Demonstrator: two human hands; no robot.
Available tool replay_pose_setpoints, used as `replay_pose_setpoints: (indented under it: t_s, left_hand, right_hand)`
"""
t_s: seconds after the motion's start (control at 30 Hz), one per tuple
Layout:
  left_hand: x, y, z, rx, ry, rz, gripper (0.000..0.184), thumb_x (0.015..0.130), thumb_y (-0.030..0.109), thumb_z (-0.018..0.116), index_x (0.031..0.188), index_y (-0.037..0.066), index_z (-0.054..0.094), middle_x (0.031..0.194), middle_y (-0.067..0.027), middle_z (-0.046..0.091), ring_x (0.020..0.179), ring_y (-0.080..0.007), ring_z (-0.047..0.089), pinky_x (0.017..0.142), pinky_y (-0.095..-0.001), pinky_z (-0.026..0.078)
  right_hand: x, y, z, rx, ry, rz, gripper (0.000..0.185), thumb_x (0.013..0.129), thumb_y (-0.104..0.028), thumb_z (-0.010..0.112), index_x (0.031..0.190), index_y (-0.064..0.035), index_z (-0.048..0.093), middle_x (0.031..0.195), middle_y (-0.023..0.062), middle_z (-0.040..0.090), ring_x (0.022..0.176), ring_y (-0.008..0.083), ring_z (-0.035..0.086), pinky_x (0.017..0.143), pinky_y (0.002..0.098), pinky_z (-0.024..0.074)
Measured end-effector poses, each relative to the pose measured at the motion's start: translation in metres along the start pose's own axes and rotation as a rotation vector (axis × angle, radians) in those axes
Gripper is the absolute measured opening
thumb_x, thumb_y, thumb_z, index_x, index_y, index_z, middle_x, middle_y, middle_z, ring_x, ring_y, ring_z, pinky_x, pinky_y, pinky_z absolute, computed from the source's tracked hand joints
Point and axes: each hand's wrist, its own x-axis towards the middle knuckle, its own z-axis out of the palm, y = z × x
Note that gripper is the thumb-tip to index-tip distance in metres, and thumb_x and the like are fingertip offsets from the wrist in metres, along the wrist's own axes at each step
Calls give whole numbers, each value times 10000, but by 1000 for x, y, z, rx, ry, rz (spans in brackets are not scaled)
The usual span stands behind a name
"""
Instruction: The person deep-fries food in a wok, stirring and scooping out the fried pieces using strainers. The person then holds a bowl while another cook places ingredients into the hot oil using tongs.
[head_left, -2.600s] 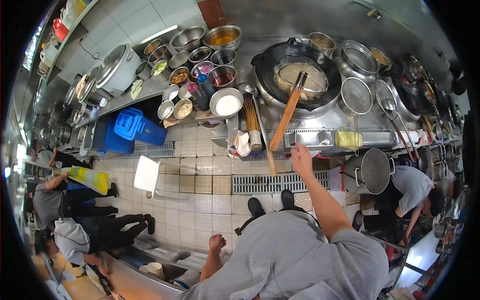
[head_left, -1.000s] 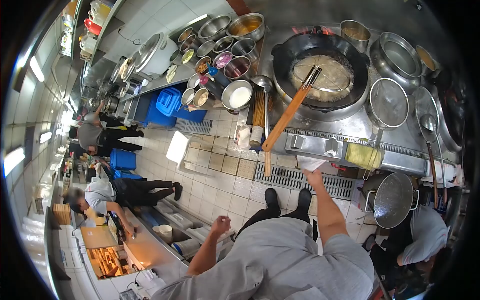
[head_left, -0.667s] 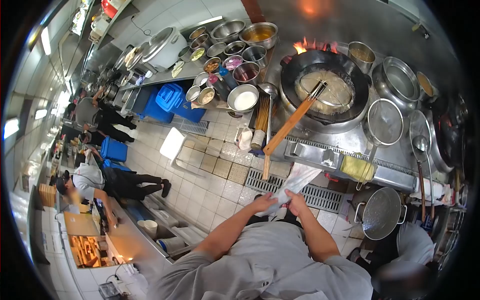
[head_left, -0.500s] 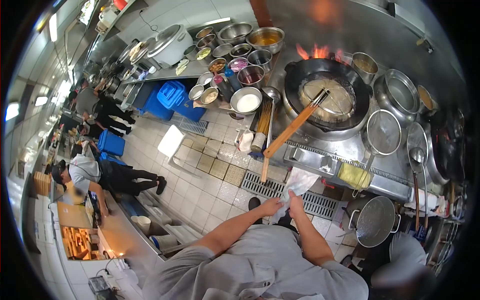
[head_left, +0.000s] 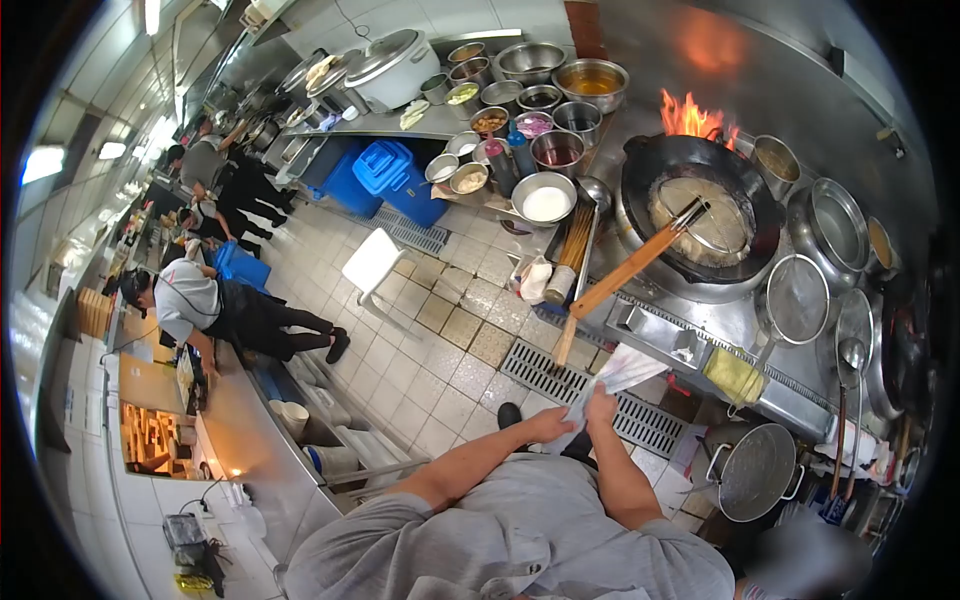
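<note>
A white cloth (head_left: 632,368) hangs between my hands in front of my body. My left hand (head_left: 550,424) is closed on its lower end, and my right hand (head_left: 600,408) grips it just to the right, with a loose end fanning out beyond. Ahead sits a black wok (head_left: 750,190) of bubbling liquid, with flames rising behind its rim. A round wire strainer (head_left: 712,232) lies in the wok, its long wooden handle (head_left: 630,268) jutting over the stove's front edge. What floats under the strainer is hard to make out.
Bowls of sauces and ingredients, such as a white one (head_left: 547,204), crowd the left counter. A mesh sieve (head_left: 797,298) and yellow cloth (head_left: 735,376) lie along the stove. A large pot (head_left: 757,472) stands low right. A white stool (head_left: 375,262) and a co-worker (head_left: 190,300) are left.
The view has swung a little, so the stove and counter appear farther right. My hands still hold the cloth, and the flames behind the wok look taller.
</note>
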Motion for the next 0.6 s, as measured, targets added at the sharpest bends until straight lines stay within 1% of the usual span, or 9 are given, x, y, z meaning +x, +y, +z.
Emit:
replay_pose_setpoints:
  t_s: [0.1, 0.13, 0.23, 0.3, 0.33, 0.43, 0.47, 0.57, 0.6]
  left_hand:
    - [-15, -9, -17, -48, -211, -17, 517, 921, 445, 558, 1089, -43, 539, 1084, -308, 592, 1031, -431, 581, 868, -465, 452]
    - [-12, -33, -5, -26, -144, 69, 482, 925, 437, 557, 1015, -36, 573, 960, -256, 640, 912, -386, 632, 801, -440, 484]
    - [-11, -67, -7, -113, -210, 126, 427, 927, 408, 565, 941, -17, 606, 816, -188, 663, 752, -303, 667, 696, -404, 503]
    - [-27, -73, -22, -240, -171, 84, 394, 927, 387, 569, 899, -2, 622, 746, -152, 660, 666, -255, 662, 644, -388, 503]
    - [-35, -80, -34, -303, -152, 60, 379, 927, 377, 571, 878, 6, 630, 711, -134, 658, 623, -231, 659, 618, -379, 503]
    - [-60, -119, -61, -362, -99, 77, 351, 925, 360, 575, 894, 16, 639, 729, -139, 664, 625, -215, 662, 617, -374, 508]
    - [-63, -150, -61, -332, -62, 54, 355, 925, 362, 567, 898, 16, 645, 725, -141, 661, 624, -225, 660, 625, -381, 513]
    - [-106, -224, -89, -461, 165, -186, 352, 921, 358, 564, 898, 18, 651, 740, -162, 657, 634, -252, 658, 658, -396, 518]
    - [-118, -264, -89, -579, 269, -280, 326, 910, 339, 567, 929, 24, 647, 798, -178, 664, 693, -281, 665, 685, -411, 520]
  right_hand:
    - [-25, -27, -13, -164, 49, -8, 612, 963, -419, 464, 1006, 172, 618, 1017, 377, 620, 998, 476, 612, 874, 486, 455]
    - [-10, -12, -9, -237, 51, -25, 616, 966, -424, 452, 1003, 167, 621, 1021, 381, 615, 1002, 481, 606, 880, 491, 451]
    - [-5, -3, -9, -418, 49, -139, 653, 973, -463, 405, 975, 149, 634, 1051, 379, 601, 1031, 489, 580, 923, 502, 433]
    - [4, 7, -13, -584, 51, -219, 665, 972, -476, 403, 969, 147, 634, 1058, 368, 604, 1042, 485, 577, 939, 498, 432]
    - [8, 9, -10, -591, 89, -119, 661, 971, -490, 400, 1013, 129, 629, 1049, 349, 618, 1042, 480, 583, 940, 492, 442]
    - [50, 59, -7, -493, 160, -73, 651, 955, -506, 432, 1095, 106, 608, 1057, 332, 628, 1040, 470, 592, 934, 484, 450]
    - [40, 52, -13, -566, 157, -64, 650, 942, -513, 455, 1123, 95, 597, 1095, 326, 618, 1054, 465, 589, 937, 482, 450]
    - [15, 55, -33, -560, 247, 25, 633, 897, -505, 540, 1164, 68, 578, 1142, 300, 610, 1070, 450, 589, 941, 472, 454]
    - [7, 62, -35, -579, 274, -19, 614, 893, -488, 552, 1168, 61, 577, 1133, 294, 615, 1066, 445, 594, 941, 474, 455]
